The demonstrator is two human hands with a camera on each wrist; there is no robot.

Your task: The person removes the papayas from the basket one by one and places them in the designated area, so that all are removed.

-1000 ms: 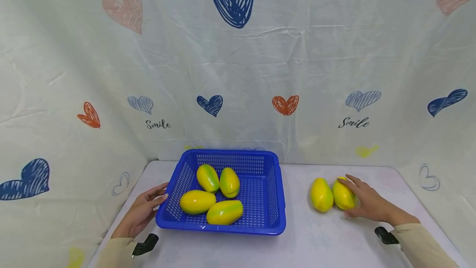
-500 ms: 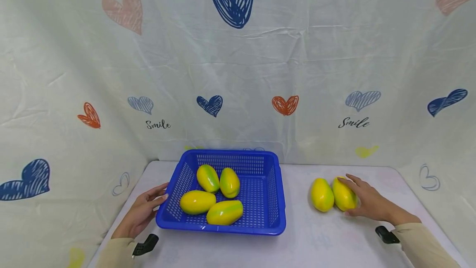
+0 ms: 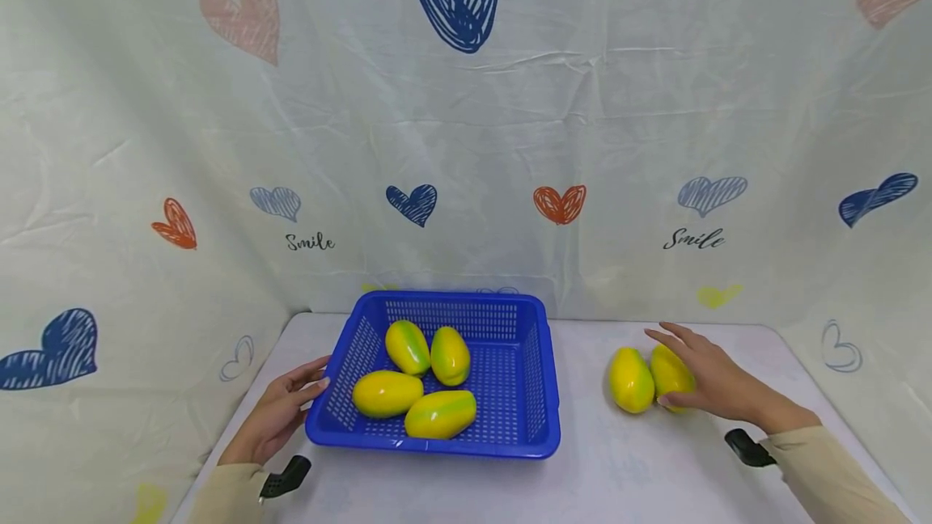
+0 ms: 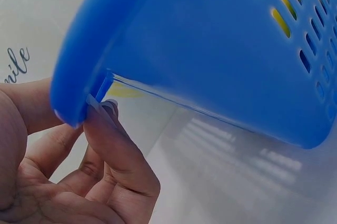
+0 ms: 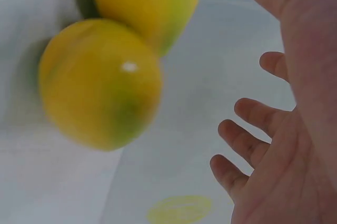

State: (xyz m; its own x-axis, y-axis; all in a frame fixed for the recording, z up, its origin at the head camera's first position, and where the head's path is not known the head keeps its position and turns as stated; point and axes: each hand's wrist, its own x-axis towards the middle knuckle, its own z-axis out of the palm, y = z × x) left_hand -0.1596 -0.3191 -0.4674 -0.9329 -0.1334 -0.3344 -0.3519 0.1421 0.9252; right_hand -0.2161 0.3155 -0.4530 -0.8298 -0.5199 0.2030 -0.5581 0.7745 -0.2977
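On the left, my left hand (image 3: 275, 415) holds the rim of a blue plastic basket (image 3: 429, 450). The left wrist view shows the fingers (image 4: 118, 155) and thumb pinching that rim (image 4: 79, 61). Several yellow-green mangoes (image 3: 440, 415) lie inside the basket. Two more stand side by side on the table at the right, a left mango (image 3: 631, 380) and a right mango (image 3: 668, 377). My right hand (image 3: 717, 378) hovers over the right mango with spread fingers and partly hides it. In the right wrist view, a gap shows between the fingers (image 5: 226, 174) and the nearer mango (image 5: 100, 84).
A white table (image 3: 604, 475) bears the basket and mangoes. Behind it hangs a pale curtain (image 3: 473, 120) printed with hearts and "Smile". Each wrist carries a black camera mount, such as the left one (image 3: 286, 477).
My right hand has lifted off the right mango and shifted slightly up and left, its fingers spreading. The left hand, basket and mangoes stay put.
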